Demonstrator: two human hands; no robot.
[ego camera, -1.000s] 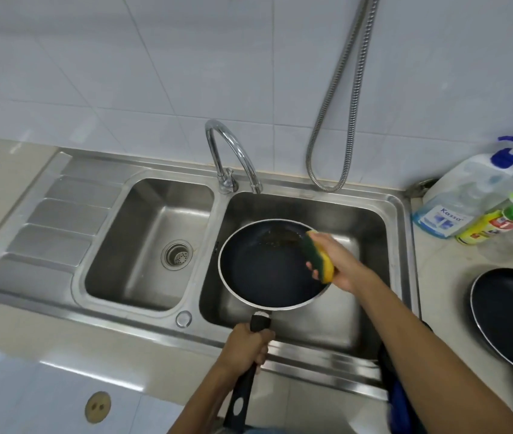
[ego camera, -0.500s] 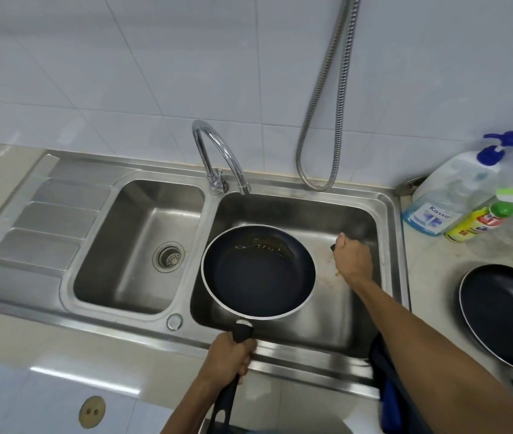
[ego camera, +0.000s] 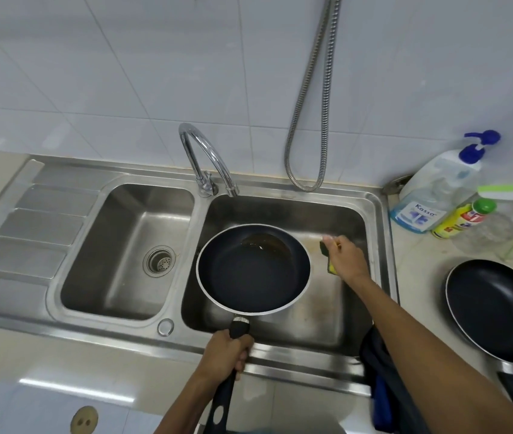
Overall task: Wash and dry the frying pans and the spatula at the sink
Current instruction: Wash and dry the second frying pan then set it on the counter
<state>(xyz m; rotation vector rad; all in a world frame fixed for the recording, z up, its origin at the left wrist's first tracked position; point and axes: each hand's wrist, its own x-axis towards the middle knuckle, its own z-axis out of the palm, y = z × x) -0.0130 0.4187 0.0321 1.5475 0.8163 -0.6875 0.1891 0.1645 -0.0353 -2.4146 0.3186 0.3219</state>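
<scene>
Gripping the black handle at the pan's 6 o'clock, the left hand had its fingers curled tight around it and held the frying pan level over the right basin of the sink, much as a second before. The tap stood at the pan's 11 o'clock with no water seen running. Brown residue lay inside the pan near its 12 o'clock.

The change was on the right. A second earlier the sponge had been against the pan's 2 o'clock rim. Now the right hand had carried it off the pan and held it just beside the 3 o'clock edge, above the basin floor, fingers pinching it.

With the residue left and the sponge lifted away, scrubbing looked paused rather than finished, perhaps for soap or water. The second frying pan waited on the bench at far 3 o'clock, not yet in the sink. The spatula could not be made out.
</scene>
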